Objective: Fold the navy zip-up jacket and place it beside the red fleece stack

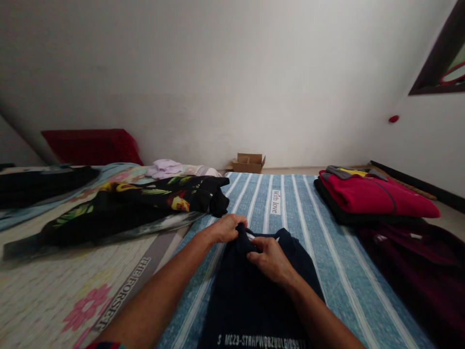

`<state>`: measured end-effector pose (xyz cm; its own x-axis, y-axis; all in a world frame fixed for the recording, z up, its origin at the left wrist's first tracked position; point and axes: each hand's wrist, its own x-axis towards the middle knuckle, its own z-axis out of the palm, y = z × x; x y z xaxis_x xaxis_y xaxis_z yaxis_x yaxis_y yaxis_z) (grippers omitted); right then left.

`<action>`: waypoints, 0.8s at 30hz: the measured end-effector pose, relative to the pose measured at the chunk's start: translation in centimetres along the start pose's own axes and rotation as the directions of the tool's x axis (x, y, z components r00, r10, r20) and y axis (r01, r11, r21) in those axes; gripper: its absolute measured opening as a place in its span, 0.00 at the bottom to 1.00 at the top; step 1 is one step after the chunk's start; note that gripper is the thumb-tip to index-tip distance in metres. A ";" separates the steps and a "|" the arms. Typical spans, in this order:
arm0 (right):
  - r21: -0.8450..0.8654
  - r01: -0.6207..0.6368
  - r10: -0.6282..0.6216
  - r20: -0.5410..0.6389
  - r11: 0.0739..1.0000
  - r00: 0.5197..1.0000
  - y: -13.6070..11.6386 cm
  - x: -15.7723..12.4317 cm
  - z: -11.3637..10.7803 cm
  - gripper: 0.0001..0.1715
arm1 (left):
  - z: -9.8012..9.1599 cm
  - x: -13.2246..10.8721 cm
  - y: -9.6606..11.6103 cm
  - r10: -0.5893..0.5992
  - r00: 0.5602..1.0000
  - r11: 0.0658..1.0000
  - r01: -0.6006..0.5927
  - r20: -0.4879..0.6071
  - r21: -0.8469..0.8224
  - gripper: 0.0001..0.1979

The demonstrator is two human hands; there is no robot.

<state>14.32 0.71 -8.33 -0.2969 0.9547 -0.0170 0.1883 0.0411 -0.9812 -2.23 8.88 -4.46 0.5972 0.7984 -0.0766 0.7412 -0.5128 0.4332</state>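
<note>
Backed by a broad pale wall. Spread below with a blue, white-striped sheet, and to its left with a flower-printed mat. Strewn there with a black floral garment, reaching over the sheet's left edge. Laid at near centre, on the stripes, with a navy top bearing white lettering lower down. Bordered at right by a maroon garment, and beyond that by a folded magenta garment. Gripped at the top's upper edge: by the left hand with fingers pinched together on its left corner, by the right hand with fingers clamped on the edge just beside. Dotted with a lilac cloth, an open cardboard box and a "With love" label
</note>
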 end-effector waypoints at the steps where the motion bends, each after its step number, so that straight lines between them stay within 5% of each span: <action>1: 0.007 0.001 -0.001 0.001 1.000 1.000 0.1 0.1 0.0 0.12 | -0.3 0.1 0.2 0.032 0.999 0.999 -0.032 0.020 0.012 0.17; 6: 0.029 -0.008 0.008 0.019 1.000 1.000 0.4 0.2 -0.2 0.10 | -1.3 1.1 1.4 0.162 0.970 0.986 -0.167 0.179 0.015 0.23; 11: 0.001 -0.007 0.007 0.039 1.000 0.999 0.2 0.0 -0.3 0.13 | -1.2 2.1 2.9 0.035 0.937 0.965 -0.122 0.348 0.232 0.21; 17: -0.169 0.075 -0.080 -0.021 0.983 0.997 0.1 0.0 -0.2 0.12 | -2.3 1.7 4.3 -0.199 0.950 0.837 0.036 0.242 0.546 0.16; 24: -0.328 0.082 -0.111 -0.069 0.941 0.991 -0.2 -0.7 0.0 0.09 | -2.2 2.0 3.0 -0.170 0.941 0.914 0.040 0.292 0.404 0.19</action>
<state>14.50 0.06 -8.10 -0.2504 0.9624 0.1052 0.4601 0.2139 -0.8617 0.52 9.64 -1.37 0.5254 0.7466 -0.4082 0.8250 -0.5644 0.0297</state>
